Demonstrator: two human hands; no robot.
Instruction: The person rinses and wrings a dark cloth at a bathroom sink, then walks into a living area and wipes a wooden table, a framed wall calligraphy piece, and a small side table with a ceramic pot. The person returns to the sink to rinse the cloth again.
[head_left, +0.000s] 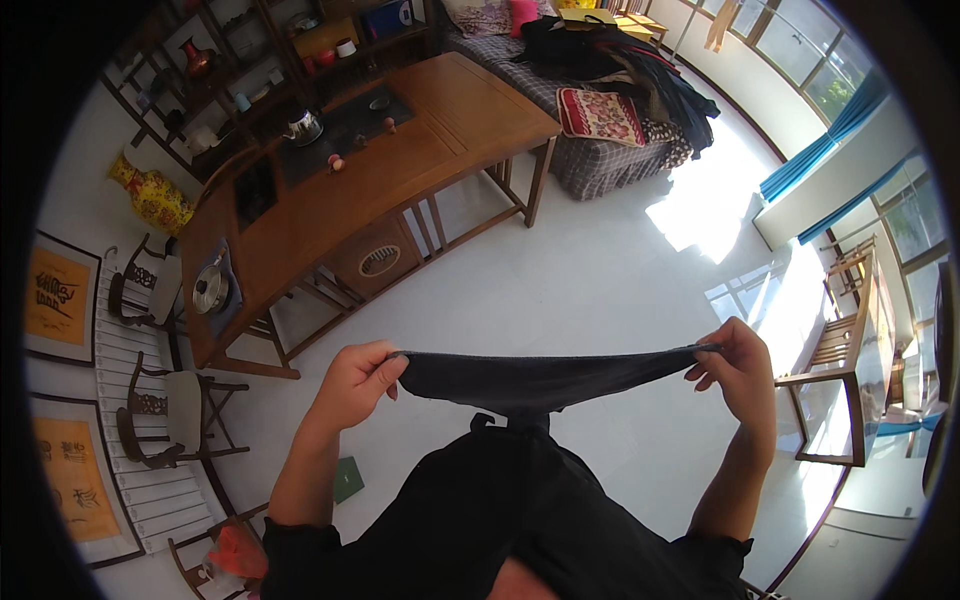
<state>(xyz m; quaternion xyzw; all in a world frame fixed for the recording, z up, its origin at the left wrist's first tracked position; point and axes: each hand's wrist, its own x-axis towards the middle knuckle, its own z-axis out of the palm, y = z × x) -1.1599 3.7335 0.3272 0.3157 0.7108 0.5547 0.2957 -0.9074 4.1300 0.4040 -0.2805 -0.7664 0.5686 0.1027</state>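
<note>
A dark cloth garment (517, 379) hangs stretched between my two hands in front of my body. My left hand (367, 382) pinches one end of its upper edge between thumb and fingers. The opposite end is pinched by my right hand (731, 367). Between them the edge sags slightly, and the cloth narrows downward at the middle. Its lower part is hard to tell apart from my black clothing (495, 480), so the garment's exact kind cannot be settled.
A long wooden tea table (390, 165) bears a kettle (304, 127) and a lidded pan (211, 289). Beyond it, clothes (615, 60) lie piled on a plaid-covered sofa (607, 165). Wooden chairs (184, 409) stand left, a glass-topped table (862, 360) right. A green box (348, 480) lies on the floor.
</note>
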